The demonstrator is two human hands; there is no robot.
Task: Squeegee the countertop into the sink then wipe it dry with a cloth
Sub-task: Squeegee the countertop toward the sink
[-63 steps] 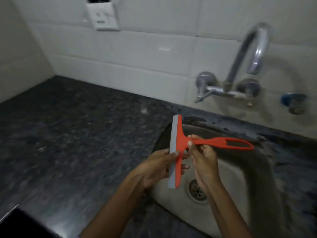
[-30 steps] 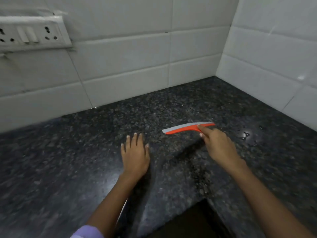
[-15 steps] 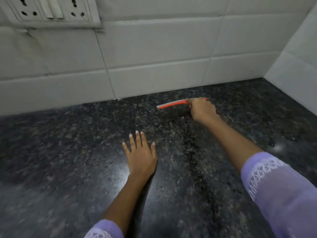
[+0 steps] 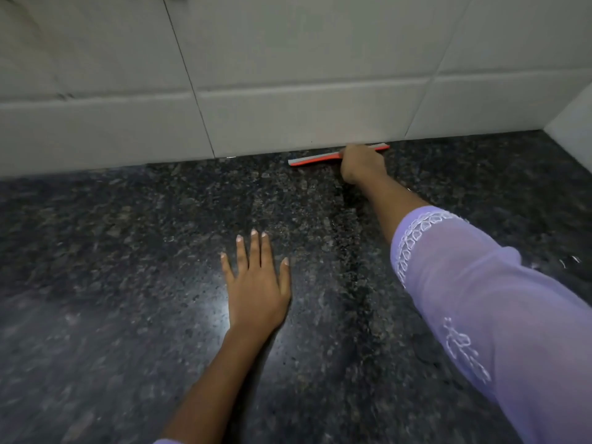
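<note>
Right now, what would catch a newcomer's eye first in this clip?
The orange squeegee with a grey blade lies along the foot of the white tiled wall, gripped by the right hand. Nearer the camera, the left hand rests flat on the dark speckled granite countertop.

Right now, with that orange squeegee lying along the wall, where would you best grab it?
By the handle, coming from the near side. The squeegee has its blade pressed along the foot of the tiled wall, so nothing reaches in behind it. The right hand grips it just so, covering the handle.
</note>
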